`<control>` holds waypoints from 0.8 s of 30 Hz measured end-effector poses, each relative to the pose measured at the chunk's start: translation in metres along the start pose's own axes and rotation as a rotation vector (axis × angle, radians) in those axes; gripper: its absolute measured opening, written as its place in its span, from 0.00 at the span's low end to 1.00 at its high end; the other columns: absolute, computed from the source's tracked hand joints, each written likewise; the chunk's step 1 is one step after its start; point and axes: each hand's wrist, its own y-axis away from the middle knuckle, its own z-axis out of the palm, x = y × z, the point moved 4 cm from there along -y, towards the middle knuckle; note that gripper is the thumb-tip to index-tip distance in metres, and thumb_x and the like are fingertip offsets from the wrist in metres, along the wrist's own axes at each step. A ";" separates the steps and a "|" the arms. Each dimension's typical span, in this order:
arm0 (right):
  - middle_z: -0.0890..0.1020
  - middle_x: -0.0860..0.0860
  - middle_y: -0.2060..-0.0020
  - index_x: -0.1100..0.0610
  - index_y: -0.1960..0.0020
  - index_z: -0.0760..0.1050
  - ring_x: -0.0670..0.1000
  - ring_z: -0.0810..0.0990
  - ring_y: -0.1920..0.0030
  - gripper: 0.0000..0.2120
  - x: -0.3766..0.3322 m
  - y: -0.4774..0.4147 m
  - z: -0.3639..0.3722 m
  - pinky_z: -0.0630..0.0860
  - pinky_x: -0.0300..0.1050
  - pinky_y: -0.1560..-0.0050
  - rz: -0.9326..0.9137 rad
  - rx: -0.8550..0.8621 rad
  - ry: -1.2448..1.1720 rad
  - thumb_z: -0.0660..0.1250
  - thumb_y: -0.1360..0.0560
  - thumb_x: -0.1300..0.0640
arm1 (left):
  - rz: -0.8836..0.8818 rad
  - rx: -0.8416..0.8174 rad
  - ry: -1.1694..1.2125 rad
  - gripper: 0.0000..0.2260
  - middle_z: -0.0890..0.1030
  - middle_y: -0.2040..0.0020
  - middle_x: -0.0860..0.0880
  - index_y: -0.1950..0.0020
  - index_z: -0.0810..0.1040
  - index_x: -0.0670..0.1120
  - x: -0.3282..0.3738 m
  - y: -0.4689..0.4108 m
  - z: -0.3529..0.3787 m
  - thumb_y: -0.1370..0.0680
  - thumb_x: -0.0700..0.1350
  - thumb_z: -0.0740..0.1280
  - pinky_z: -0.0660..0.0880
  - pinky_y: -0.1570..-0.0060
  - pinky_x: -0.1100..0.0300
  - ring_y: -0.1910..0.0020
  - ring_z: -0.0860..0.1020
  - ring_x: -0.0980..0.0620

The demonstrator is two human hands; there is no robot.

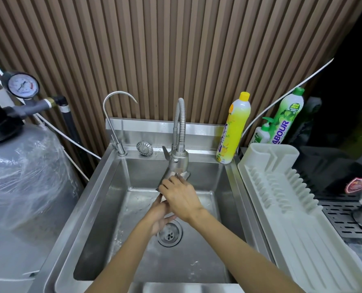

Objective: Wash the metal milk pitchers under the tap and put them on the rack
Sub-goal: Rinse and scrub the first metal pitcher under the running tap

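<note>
Hold pitcher (164,178) at frame centre under tap (179,163), right hand (182,197) fingers curled over rim, left hand (161,214) beneath, grip not discernible; rotate slowly for full rinse.

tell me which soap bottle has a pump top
The small white bottle in front of the tall green bottle; that one and the yellow bottle have plain caps.

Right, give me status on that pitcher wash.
Right hand grips milk pitcher under tap, over sink. Left hand beneath it, grip hidden. Not yet on rack. Nothing between sink and rack.
</note>
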 end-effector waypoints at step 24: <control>0.80 0.51 0.42 0.59 0.62 0.71 0.52 0.77 0.41 0.08 0.075 0.067 0.038 0.68 0.47 0.34 1.070 0.172 -1.893 0.61 0.23 0.64 | 0.507 0.140 -0.581 0.32 0.73 0.41 0.51 0.31 0.66 0.47 0.056 0.008 0.018 0.32 0.32 0.71 0.64 0.44 0.64 0.42 0.70 0.55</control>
